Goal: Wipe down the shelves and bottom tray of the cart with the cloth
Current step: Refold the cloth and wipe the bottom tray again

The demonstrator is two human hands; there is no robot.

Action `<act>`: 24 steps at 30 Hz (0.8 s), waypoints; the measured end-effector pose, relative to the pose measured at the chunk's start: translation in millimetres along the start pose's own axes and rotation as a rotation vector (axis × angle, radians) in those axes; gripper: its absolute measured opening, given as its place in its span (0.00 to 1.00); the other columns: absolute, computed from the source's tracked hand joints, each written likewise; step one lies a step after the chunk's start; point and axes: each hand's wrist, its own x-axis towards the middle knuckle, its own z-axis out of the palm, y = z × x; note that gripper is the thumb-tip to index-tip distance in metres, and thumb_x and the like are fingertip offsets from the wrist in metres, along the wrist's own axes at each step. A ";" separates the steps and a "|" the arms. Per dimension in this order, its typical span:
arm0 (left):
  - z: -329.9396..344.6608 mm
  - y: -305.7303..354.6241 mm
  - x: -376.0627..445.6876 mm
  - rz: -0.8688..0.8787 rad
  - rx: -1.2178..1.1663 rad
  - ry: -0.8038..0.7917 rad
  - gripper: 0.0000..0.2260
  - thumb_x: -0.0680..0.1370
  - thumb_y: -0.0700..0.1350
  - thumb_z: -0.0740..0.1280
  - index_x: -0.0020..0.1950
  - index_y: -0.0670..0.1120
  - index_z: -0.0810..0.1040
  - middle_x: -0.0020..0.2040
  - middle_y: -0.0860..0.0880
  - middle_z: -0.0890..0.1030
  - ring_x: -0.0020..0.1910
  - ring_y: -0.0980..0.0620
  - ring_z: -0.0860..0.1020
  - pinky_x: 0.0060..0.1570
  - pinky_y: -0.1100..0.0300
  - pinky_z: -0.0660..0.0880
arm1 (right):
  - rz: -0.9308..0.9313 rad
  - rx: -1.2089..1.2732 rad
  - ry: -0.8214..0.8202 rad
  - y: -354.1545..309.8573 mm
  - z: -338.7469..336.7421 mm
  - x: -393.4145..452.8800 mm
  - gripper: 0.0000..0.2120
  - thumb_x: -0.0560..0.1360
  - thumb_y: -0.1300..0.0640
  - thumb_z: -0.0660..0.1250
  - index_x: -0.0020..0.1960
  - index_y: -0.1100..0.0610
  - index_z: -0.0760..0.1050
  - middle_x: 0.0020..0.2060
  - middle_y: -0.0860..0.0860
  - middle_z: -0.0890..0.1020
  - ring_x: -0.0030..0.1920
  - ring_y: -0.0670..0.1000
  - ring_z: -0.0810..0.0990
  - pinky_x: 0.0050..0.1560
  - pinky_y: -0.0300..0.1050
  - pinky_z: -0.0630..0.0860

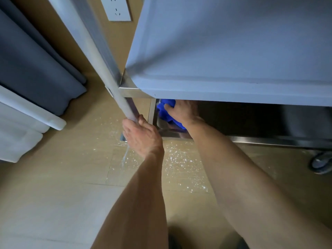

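The head camera looks down past the cart's upper shelf [233, 51], a pale, smooth surface with a raised rim that fills the far right of the view. Beneath it, in shadow, lies the bottom tray [172, 134], a shiny steel pan whose near lip catches the light.

The right hand [181, 112] reaches under the shelf into the left end of the tray. It presses down on a blue cloth [164, 114], its fingers spread and bent over the bunched fabric. The cloth sits in the tray's far left corner, partly under the palm, with folds showing to the left of the fingers and a strip poking out nearer, below the wrist. Whether the fingers actually pinch the fabric or only bear on it cannot be told, as the shelf edge hides their tips.

The left hand [142, 135] is clenched round the cart's upright post [100, 69], a white-wrapped tube that slants from far left down to the near corner of the frame. The thumb lies over the front of the post, just left of the tray's corner.

One caster [321, 164] shows at the right edge. The tan floor [62, 194] glints with bright specks near the cart. On the left hang a dark grey curtain [36, 69] and white bedding [19, 133]; a white wall socket [117, 9] sits on the far wall.
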 end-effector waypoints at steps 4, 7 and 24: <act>-3.0 8.2 -2.4 -0.065 0.019 -0.013 0.12 0.81 0.50 0.56 0.54 0.41 0.68 0.50 0.41 0.77 0.48 0.40 0.75 0.45 0.50 0.68 | -0.137 0.045 0.207 10.5 19.1 -60.0 0.26 0.69 0.40 0.65 0.63 0.52 0.77 0.61 0.56 0.78 0.67 0.62 0.71 0.67 0.58 0.69; -1.0 13.8 -4.8 -0.141 0.060 -0.016 0.14 0.81 0.53 0.53 0.57 0.43 0.65 0.53 0.43 0.77 0.51 0.39 0.77 0.47 0.47 0.73 | -0.096 0.028 0.123 3.9 28.5 -111.4 0.29 0.69 0.37 0.61 0.66 0.48 0.74 0.68 0.54 0.73 0.74 0.59 0.63 0.68 0.57 0.63; -0.1 1.3 -44.0 -0.265 0.056 -0.153 0.09 0.82 0.42 0.57 0.61 0.43 0.70 0.54 0.43 0.78 0.52 0.45 0.78 0.54 0.51 0.75 | 0.798 0.046 0.550 274.1 -85.7 -188.7 0.33 0.74 0.39 0.50 0.73 0.55 0.69 0.74 0.66 0.64 0.75 0.69 0.59 0.72 0.70 0.56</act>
